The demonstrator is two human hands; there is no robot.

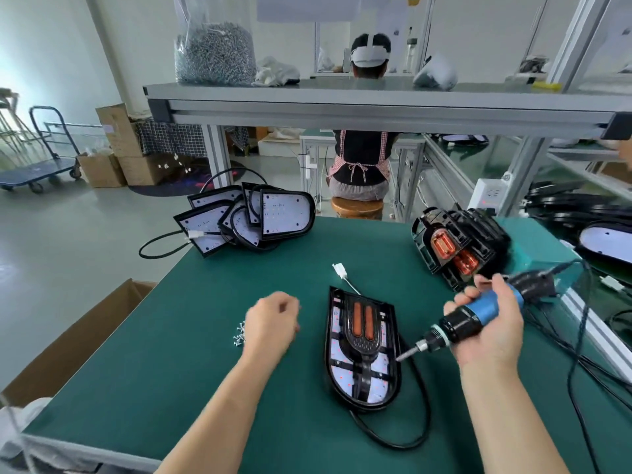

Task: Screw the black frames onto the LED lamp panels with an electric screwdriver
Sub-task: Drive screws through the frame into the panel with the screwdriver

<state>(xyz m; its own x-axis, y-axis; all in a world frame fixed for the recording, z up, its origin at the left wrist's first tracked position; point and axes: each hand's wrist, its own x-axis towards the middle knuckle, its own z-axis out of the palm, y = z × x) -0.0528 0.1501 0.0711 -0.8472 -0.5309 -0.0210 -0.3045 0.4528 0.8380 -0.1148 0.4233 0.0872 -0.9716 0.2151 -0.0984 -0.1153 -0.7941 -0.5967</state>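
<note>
An LED lamp panel lies on the green table with a black frame with orange inserts set on it. My right hand grips a blue and black electric screwdriver; its bit points down-left at the panel's right edge. My left hand hovers with curled fingers over a small pile of loose screws, left of the panel. Whether it holds a screw is hidden.
A stack of bare panels with cables sits at the table's far left. Black frames are piled at the far right. An open cardboard box stands left of the table. A person sits with their back to me beyond it.
</note>
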